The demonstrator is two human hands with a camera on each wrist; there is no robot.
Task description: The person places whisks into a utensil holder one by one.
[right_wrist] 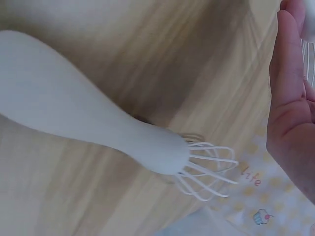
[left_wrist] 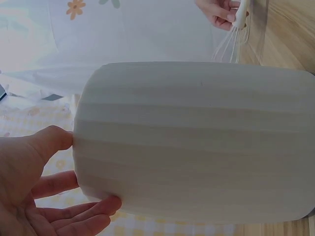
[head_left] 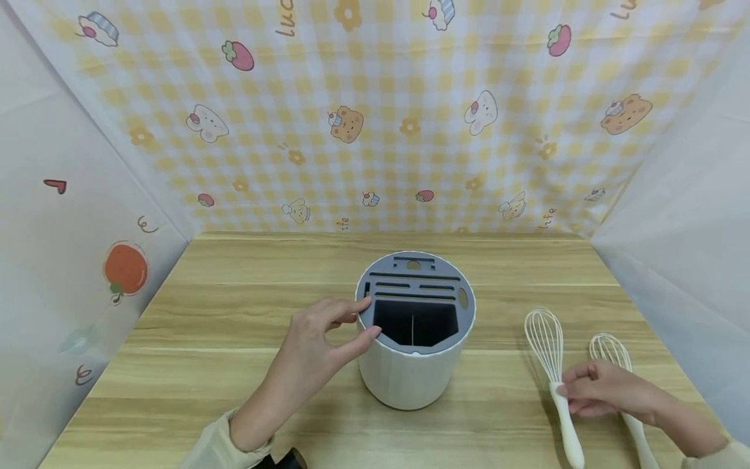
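Observation:
A white round utensil holder (head_left: 407, 378) with a grey slotted lid (head_left: 465, 319) stands upright on the wooden table. At its left rim, my left hand (head_left: 319, 339) touches the lid edge with thumb and forefinger spread apart. The left wrist view shows another fingertip against the holder's ribbed side (left_wrist: 197, 142). On the right, my right hand (head_left: 612, 391) pinches a whisk (head_left: 565, 417) with white wires near the top of its pale handle. A second whisk (right_wrist: 118, 130) lies beyond that hand, partly hidden by it in the head view.
The wooden table (head_left: 234, 312) carries all these things. Behind it hangs a yellow checked cloth (head_left: 387, 156), and white cloth walls (head_left: 76, 215) stand at both sides. A dark object (head_left: 290, 459) shows by the left sleeve.

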